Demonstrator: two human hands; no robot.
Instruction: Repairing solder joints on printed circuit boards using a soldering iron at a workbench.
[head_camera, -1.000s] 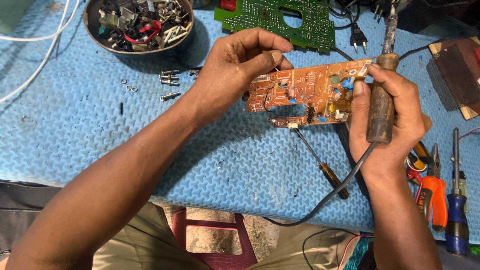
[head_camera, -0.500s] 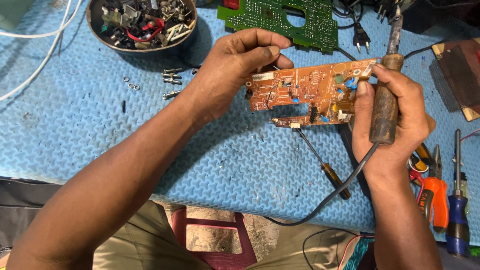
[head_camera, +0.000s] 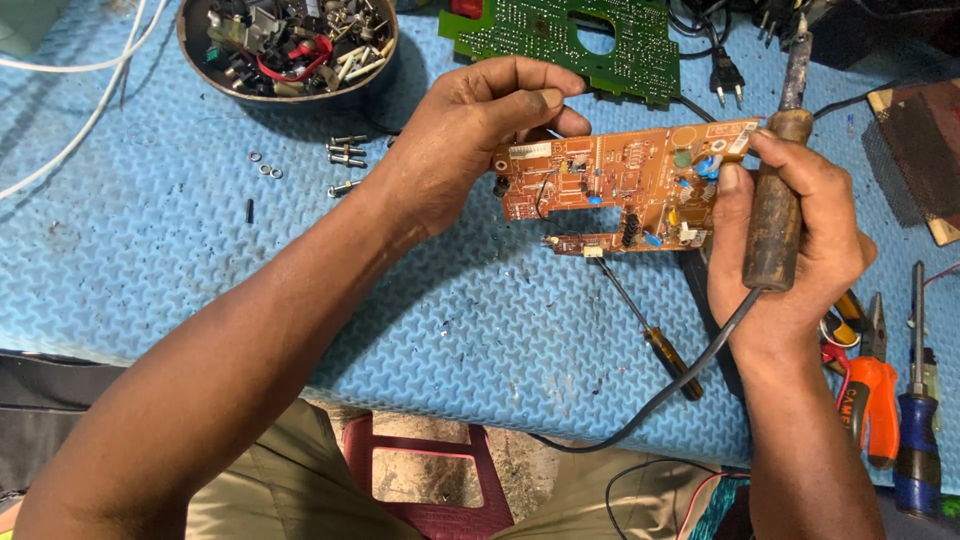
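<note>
Left hand (head_camera: 470, 140) is pinched shut on the top-left edge of the orange circuit board (head_camera: 620, 185), holding it up just above the blue mat (head_camera: 200, 230) w/ components facing the camera. Right hand (head_camera: 790, 240) is wrapped tight around the soldering iron (head_camera: 775, 195) handle, tip pointing up and away, thumb touching the board's right edge. Thin screwdriver (head_camera: 650, 330) lies on the mat right below the board, bowl of scrap parts (head_camera: 285, 45) sits at the top left, and pliers (head_camera: 868, 385) are off to the right.

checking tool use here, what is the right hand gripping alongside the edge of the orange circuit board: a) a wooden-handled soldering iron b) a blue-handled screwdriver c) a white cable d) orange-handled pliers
a: the right hand is wrapped around the brown wooden handle of a soldering iron, tip pointing up, while its fingertips steady the orange circuit board that the left hand also holds.
</note>
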